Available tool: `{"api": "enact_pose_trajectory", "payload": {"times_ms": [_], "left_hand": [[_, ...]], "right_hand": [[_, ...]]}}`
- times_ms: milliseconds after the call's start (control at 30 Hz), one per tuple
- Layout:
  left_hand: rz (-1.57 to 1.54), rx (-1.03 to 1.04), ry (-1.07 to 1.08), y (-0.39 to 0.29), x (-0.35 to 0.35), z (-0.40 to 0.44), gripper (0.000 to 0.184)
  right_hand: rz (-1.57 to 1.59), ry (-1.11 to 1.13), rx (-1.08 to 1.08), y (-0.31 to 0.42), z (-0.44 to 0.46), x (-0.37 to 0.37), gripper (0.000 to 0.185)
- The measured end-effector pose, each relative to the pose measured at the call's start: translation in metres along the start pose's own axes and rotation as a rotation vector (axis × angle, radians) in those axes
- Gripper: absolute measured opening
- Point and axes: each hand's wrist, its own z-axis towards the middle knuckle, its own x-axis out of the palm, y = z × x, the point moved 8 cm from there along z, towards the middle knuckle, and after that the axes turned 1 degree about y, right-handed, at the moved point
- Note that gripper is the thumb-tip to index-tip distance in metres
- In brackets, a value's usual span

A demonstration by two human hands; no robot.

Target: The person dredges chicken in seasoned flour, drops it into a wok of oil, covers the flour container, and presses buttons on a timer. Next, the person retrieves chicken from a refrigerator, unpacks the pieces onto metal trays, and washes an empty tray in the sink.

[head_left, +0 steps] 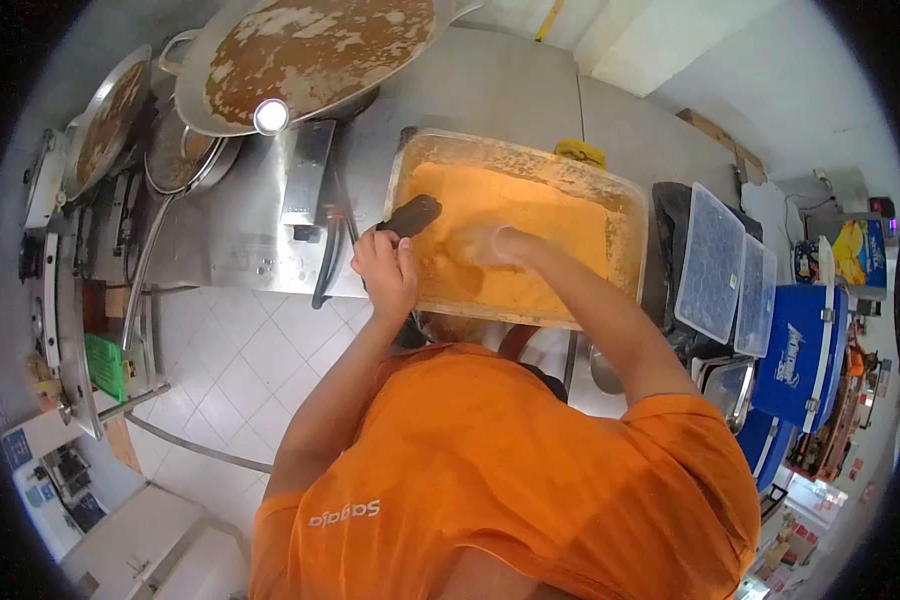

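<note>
2 clear lids [711, 262] beside a blue cooler [792, 350], green crate [105, 366] opposite.

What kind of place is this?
It looks like a kitchen, maybe one that cooks for lots of people. See the big pan of brown liquid, the metal counter and the wide tub of orange powder?

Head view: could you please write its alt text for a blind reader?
A person's right hand, blurred, is in orange powder in a tub; the left hand appears to touch a black object at the rim. The tub stands on a metal counter, with a large pan of brown contents at upper left.
</note>
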Motion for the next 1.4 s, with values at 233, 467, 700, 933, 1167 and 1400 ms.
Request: {"api": "enact_pose_trajectory", "payload": {"times_ms": [233, 467, 700, 933, 1167, 1400], "left_hand": [[-0.011, -0.021, 0.023, 0.001, 0.003, 0.002, 0.017], [0.000, -0.024, 0.039, 0.004, 0.006, -0.002, 0.018], [0.017, -0.006, 0.014, 0.004, 0.006, 0.002, 0.018], [-0.003, -0.027, 0.037, 0.003, 0.004, -0.001, 0.017], [-0.001, -0.013, 0.026, 0.003, 0.004, 0.001, 0.017], [0.005, -0.027, 0.047, 0.006, 0.006, -0.001, 0.018]], "right_hand": [[0.162, -0.236, 0.462, -0.049, 0.051, 0.013, 0.064], [-0.314, -0.019, -0.394, 0.043, -0.015, 0.021, 0.043], [0.032, -0.265, 0.113, -0.006, -0.001, 0.053, 0.033], [-0.072, -0.260, 0.128, 0.012, -0.014, 0.016, 0.033], [-0.045, 0.000, 0.111, 0.039, 0.026, 0.034, 0.030], [-0.004, 0.064, 0.102, 0.012, 0.007, 0.024, 0.033]]}}
